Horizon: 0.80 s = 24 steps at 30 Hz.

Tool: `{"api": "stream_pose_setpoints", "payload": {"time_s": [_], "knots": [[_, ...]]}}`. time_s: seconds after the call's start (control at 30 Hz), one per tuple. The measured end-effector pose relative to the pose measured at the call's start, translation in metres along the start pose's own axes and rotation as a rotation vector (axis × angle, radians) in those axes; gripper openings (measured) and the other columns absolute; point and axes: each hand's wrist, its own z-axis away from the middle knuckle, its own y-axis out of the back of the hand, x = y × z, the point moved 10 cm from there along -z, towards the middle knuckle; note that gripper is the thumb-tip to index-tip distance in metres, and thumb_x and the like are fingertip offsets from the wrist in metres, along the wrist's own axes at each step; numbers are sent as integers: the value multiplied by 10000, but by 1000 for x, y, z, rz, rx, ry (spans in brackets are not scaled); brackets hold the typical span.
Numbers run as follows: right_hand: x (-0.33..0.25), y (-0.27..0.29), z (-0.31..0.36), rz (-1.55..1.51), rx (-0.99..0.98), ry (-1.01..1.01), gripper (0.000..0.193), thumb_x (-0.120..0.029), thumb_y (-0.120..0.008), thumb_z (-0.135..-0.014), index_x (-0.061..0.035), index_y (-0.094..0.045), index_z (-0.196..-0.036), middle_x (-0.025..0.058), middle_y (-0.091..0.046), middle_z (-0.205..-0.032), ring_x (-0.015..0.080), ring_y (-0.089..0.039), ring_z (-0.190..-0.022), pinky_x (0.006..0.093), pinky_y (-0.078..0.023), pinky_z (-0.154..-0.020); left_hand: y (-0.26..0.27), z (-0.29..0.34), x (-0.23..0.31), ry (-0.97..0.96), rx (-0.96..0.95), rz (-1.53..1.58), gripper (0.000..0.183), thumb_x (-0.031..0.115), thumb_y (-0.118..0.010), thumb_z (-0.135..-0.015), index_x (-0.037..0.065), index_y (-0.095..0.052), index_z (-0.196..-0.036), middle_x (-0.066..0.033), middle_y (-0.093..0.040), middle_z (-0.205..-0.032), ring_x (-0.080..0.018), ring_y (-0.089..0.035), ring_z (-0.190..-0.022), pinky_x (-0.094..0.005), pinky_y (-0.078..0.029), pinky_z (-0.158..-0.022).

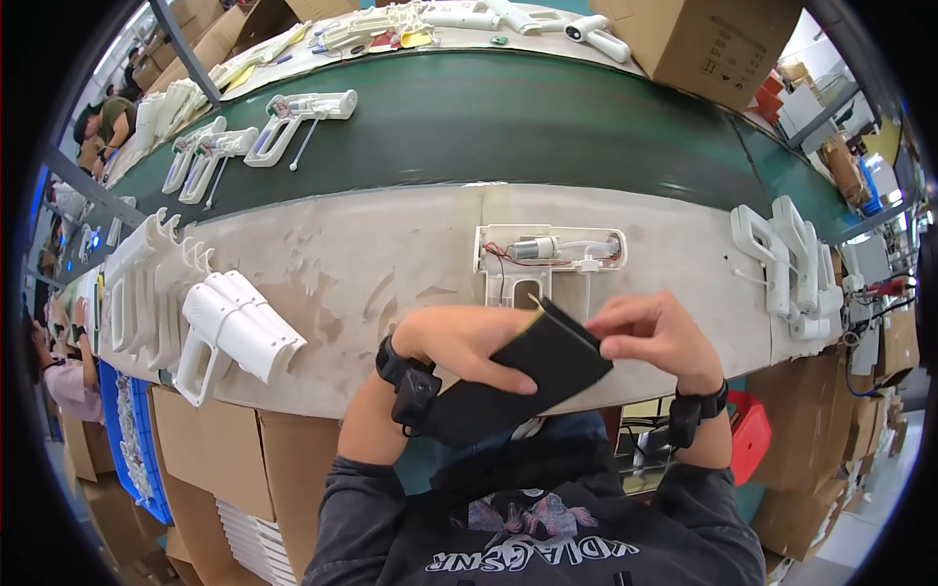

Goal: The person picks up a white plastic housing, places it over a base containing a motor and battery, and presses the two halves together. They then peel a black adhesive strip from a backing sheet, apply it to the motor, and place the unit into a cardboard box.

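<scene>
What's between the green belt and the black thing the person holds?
An open white gun-shaped case with wires lies there on the table, in the head view.

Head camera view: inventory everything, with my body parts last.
Work table: one, beige, centre.
Conveyor belt: one, green, beyond the table.
Open gun-shaped plastic housings: three, white, belt's left.
Open wired plastic housing: one, white, table centre.
Gun-shaped plastic shells: several, white, table's left and right ends.
Loose plastic parts: many, white, beyond belt.
Cardboard boxes: many, brown, around table.
Plastic crate: one, blue, lower left.
Plastic item: one, red, lower right.
Co-workers: at least two, varied clothing, left edge.
Flat rectangular item: one, black, table's near edge.
Wristbands: two, black, both wrists.
Left hand: one, bare, holding flat item.
Right hand: one, bare, at its corner.
</scene>
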Motion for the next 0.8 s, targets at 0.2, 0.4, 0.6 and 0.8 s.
{"api": "stream_pose_setpoints", "payload": {"time_s": [0.2, 0.4, 0.6, 0.8], "knots": [[37, -7, 15, -278, -123, -118, 278, -81, -728, -893, 65, -694, -1127, 73, -682, -1000, 149, -640, -913, 277, -510, -823, -22, -2, -9, 69, -171, -138, 477, 163, -697, -904, -47, -534, -1300, -158, -675, -1154, -203, -636, -1044, -341, -502, -909], [35, 55, -55, -44, 328, 91, 257, -72, -733, -885, 46, -696, -1110, 61, -684, -1001, 144, -641, -920, 302, -515, -826, -20, 6, 7, -38, -207, 208, 408, 82, -701, -916, -105, -551, -1246, -143, -677, -1170, -184, -607, -1062, -345, -506, -907], [0, 2, -90, 728, 304, 570, 285, -33, -754, -816, -56, -727, -1099, 81, -651, -1024, 268, -588, -963, 351, -505, -802, -46, -5, -7, 37, -408, 309, 501, 96, -696, -918, -91, -484, -1333, -130, -660, -1222, -148, -579, -1111, -313, -485, -974], [-2, -2, -99, 834, 281, 617, 317, -34, -757, -806, -68, -727, -1121, 68, -648, -1010, 253, -573, -962, 354, -491, -844, -50, -9, -8, 42, -422, 332, 515, 98, -700, -917, -89, -476, -1341, -128, -650, -1245, -149, -576, -1128, -310, -477, -987]]}}
